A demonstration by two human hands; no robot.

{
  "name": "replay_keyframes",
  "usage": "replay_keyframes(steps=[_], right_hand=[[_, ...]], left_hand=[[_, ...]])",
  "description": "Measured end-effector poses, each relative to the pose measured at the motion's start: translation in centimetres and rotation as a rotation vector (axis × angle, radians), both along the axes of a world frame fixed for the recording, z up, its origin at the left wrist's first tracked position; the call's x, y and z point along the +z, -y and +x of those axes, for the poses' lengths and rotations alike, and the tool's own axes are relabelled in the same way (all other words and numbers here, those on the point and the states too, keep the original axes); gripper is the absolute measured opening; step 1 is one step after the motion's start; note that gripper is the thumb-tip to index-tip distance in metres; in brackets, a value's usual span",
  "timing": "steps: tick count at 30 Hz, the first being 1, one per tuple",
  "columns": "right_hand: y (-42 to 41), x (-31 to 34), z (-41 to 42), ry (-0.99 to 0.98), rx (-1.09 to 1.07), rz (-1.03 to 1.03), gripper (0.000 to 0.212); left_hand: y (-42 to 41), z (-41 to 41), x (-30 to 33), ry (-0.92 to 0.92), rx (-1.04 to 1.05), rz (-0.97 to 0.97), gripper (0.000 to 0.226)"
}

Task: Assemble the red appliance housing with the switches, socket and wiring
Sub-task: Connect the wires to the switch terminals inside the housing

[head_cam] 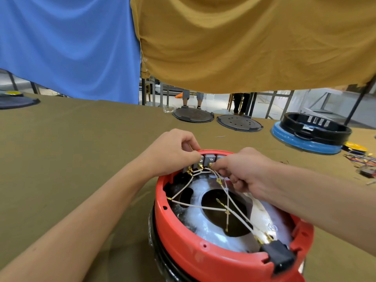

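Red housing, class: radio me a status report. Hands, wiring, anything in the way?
Left hand grips switches at far rim. Right hand pinches white wires. Red housing open; socket seated near rim. Loose wires cross the opening.

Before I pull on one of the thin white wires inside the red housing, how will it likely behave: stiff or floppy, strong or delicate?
The white wires will probably be floppy: they sag and cross loosely over the red housing. They look light, being thin. Their small gold terminals at the grey switches could slip off under a hard tug, so pull gently.
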State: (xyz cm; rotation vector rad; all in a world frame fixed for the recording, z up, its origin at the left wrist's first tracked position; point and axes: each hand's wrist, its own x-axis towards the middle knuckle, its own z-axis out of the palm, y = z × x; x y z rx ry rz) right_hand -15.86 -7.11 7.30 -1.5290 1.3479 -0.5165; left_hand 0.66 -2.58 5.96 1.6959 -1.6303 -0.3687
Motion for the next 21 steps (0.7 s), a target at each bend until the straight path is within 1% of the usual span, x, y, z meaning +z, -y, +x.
replay_keyframes(steps=[5, 11, 13, 15, 19, 21], right_hand=[[0.0, -0.5, 0.6, -0.013, -0.037, -0.073, 0.011], [-0.2, -0.7, -0.1, -0.020, -0.027, -0.159, 0.011], [0.0, -0.8, -0.9, -0.036, -0.005, -0.211, 0.018], [0.0, -0.9, -1.4, -0.105, 0.038, -0.312, 0.021], [-0.2, -0.8, -1.1, -0.315, 0.147, -0.604, 0.031], [-0.2, -0.9, -0.5, -0.389, 0.167, -0.686, 0.029]], left_hand=[[0.1, -0.1, 0.0, 0.015, -0.002, -0.014, 0.008], [0.1, -0.2, -0.1, 0.009, 0.017, -0.021, 0.007], [0.1, -0.2, -0.1, 0.005, 0.016, -0.015, 0.007], [0.0, -0.2, -0.1, 0.006, 0.020, -0.011, 0.007], [0.0, -0.2, 0.0, 0.017, 0.018, -0.017, 0.008], [-0.1, -0.2, 0.0, 0.020, 0.017, -0.021, 0.008]])
